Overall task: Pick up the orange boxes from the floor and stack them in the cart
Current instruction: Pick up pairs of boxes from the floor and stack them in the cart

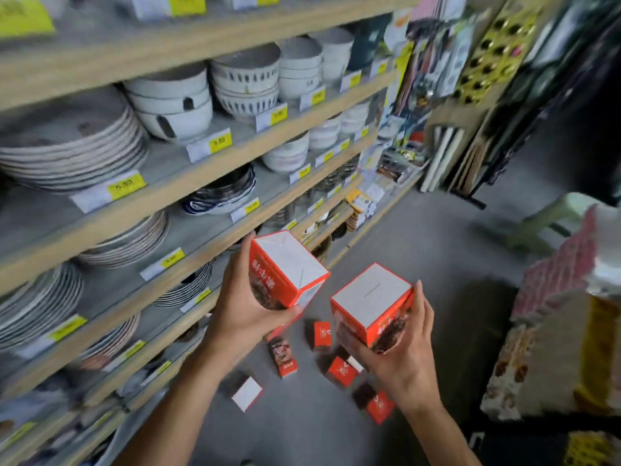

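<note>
Left hand gripping one orange box, right hand clasping a second orange box, both raised above a grey shop floor. Below, more orange boxes scattered between the forearms. At left, wooden shelves stacked with bowls and plates.
</note>
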`<state>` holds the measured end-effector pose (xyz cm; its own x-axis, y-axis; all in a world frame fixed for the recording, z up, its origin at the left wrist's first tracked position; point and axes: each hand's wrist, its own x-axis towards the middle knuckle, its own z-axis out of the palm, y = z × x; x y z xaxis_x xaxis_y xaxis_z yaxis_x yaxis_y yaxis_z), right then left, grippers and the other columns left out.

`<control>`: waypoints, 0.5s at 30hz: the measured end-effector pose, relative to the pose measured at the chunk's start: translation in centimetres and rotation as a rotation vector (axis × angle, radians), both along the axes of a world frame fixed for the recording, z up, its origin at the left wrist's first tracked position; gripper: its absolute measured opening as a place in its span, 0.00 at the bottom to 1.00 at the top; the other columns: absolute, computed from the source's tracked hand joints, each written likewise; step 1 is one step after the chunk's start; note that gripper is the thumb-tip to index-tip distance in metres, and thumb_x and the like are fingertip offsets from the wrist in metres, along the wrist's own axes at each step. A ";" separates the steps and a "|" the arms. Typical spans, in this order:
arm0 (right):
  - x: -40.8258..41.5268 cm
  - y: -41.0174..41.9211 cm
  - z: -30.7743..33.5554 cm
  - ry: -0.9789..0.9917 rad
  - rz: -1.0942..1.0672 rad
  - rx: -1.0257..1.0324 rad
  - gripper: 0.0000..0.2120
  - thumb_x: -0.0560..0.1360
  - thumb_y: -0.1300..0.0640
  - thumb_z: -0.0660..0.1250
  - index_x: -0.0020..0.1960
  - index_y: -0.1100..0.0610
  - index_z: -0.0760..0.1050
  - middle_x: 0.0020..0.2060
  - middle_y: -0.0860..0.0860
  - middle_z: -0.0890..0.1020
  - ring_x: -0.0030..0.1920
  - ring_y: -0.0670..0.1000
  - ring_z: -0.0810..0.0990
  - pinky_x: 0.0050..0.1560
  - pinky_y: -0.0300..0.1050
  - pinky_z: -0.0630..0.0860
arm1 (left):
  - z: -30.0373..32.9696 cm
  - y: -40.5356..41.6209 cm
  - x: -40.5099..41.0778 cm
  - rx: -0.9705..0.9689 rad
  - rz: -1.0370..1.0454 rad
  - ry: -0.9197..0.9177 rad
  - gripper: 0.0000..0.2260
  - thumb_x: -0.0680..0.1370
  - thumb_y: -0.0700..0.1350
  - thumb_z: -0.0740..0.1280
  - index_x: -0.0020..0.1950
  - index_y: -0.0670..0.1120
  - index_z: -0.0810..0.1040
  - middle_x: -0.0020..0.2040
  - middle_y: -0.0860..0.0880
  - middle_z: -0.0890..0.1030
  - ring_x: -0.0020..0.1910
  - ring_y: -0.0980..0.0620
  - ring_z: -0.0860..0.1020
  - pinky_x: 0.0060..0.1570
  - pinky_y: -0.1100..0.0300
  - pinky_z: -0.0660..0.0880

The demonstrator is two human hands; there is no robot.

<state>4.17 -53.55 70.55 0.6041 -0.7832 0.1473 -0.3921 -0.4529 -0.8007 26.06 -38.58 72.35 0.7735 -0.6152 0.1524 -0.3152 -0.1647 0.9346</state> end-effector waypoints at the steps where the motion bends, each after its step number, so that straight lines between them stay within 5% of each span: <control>1: 0.4 0.2 1.1 -0.011 0.003 -0.012 0.66 0.59 0.41 0.85 0.80 0.40 0.42 0.75 0.36 0.55 0.72 0.40 0.64 0.69 0.42 0.64 | 1.4 0.4 0.2 -0.022 0.001 -0.011 0.58 0.54 0.58 0.85 0.78 0.60 0.58 0.72 0.54 0.69 0.72 0.56 0.70 0.69 0.48 0.72; 5: 1.6 0.6 5.3 -0.104 0.045 -0.053 0.67 0.58 0.39 0.84 0.81 0.42 0.42 0.74 0.38 0.57 0.69 0.36 0.62 0.68 0.41 0.64 | 6.2 2.5 0.4 -0.106 0.078 -0.103 0.56 0.56 0.56 0.85 0.77 0.62 0.57 0.73 0.58 0.69 0.73 0.59 0.68 0.70 0.54 0.70; 8: 2.7 0.6 8.1 -0.202 0.121 -0.093 0.66 0.57 0.42 0.85 0.80 0.39 0.42 0.71 0.38 0.58 0.67 0.26 0.61 0.68 0.25 0.58 | 9.4 4.3 -0.1 -0.155 0.134 -0.143 0.54 0.56 0.55 0.85 0.74 0.69 0.57 0.71 0.63 0.69 0.71 0.63 0.69 0.67 0.65 0.69; 11: 3.6 0.6 10.8 -0.306 0.211 -0.087 0.64 0.56 0.44 0.85 0.80 0.43 0.48 0.70 0.42 0.60 0.66 0.23 0.59 0.61 0.16 0.56 | 12.3 6.2 -1.4 -0.187 0.229 -0.158 0.56 0.56 0.55 0.86 0.76 0.67 0.57 0.73 0.59 0.70 0.72 0.58 0.70 0.69 0.52 0.71; 15: 5.1 0.5 13.4 -0.398 0.394 -0.092 0.63 0.57 0.48 0.84 0.81 0.50 0.50 0.73 0.49 0.61 0.70 0.27 0.60 0.65 0.21 0.59 | 15.1 9.1 -3.6 -0.211 0.328 -0.189 0.58 0.55 0.55 0.86 0.78 0.60 0.58 0.72 0.54 0.72 0.71 0.53 0.72 0.69 0.44 0.72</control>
<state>9.29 -53.07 84.00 0.7318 -0.4832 0.4806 0.1448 -0.5789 -0.8024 22.41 -29.50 87.42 0.8694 -0.2813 0.4061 -0.4466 -0.0960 0.8896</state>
